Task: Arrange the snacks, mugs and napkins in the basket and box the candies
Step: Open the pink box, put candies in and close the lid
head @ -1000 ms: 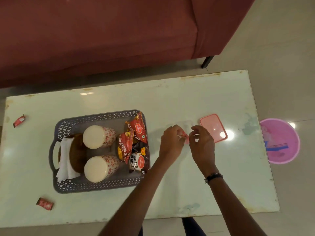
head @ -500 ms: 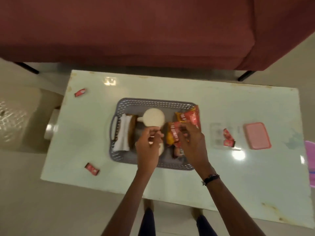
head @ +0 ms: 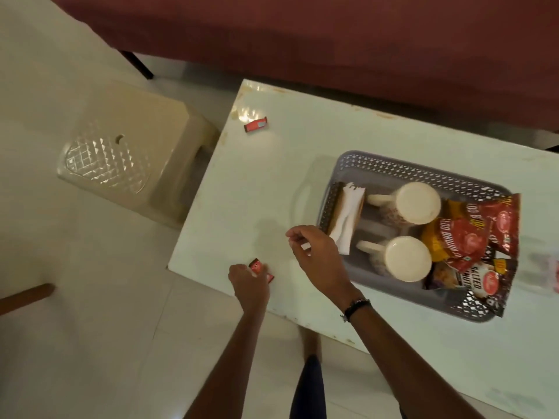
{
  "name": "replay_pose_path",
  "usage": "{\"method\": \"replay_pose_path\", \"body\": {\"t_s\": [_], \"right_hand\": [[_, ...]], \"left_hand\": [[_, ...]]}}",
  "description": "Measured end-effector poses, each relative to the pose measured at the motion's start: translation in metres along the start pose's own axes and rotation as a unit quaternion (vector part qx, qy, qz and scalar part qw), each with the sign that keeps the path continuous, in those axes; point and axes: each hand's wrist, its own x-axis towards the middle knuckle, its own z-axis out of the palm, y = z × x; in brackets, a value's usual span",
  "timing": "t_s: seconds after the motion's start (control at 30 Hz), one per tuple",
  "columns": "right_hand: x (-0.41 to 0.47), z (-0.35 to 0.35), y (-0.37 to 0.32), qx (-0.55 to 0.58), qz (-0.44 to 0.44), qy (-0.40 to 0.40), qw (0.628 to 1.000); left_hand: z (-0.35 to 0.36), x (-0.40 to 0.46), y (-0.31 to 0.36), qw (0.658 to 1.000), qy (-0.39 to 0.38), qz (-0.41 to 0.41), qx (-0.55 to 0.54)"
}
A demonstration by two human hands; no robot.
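A red-wrapped candy point(head: 256, 265) lies near the table's front left corner, and my left hand point(head: 250, 283) pinches it with curled fingertips that cover part of it. My right hand point(head: 317, 255) hovers just left of the grey basket point(head: 393, 167), its fingers loosely curled and holding nothing. Inside the basket are white napkins point(head: 344, 220), two cream mugs point(head: 418, 202) point(head: 408, 259), and red and orange snack packets point(head: 472, 237) with a salted peanuts pack point(head: 481, 286). A second red candy point(head: 256, 126) sits at the table's far left corner.
A beige plastic stool point(head: 121, 158) stands on the floor left of the white table point(head: 248, 189). A dark red sofa point(head: 332, 40) runs behind the table. At the right edge a clear box point(head: 544, 267) shows blurred. A wooden piece point(head: 25, 295) lies at far left.
The view has swung left. Both hands left the basket and snack packets; my left hand came down onto the front-left candy and my right hand moved to the basket's left side.
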Motion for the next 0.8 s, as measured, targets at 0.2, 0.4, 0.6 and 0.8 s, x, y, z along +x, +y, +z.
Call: {"method": "replay_pose_path", "body": {"t_s": [0.2,0.4,0.6,0.8], "right_hand": [[0.035,0.028,-0.002,-0.025,-0.005,-0.018,1.0],[0.128,0.041,-0.014,-0.133,-0.054,0.01,0.99],[0.223,0.059,-0.023,-0.33,-0.049,-0.03,0.942],[0.269,0.064,-0.029,-0.408,-0.067,-0.056,0.909]], "left_hand": [[0.0,0.024,0.022,0.995,-0.054,0.013,-0.084],[-0.011,0.079,0.088,0.979,-0.075,0.13,-0.14],[-0.004,0.137,0.11,0.981,-0.105,0.136,-0.089],[0.002,0.15,0.104,0.979,-0.119,0.147,-0.081]]}}
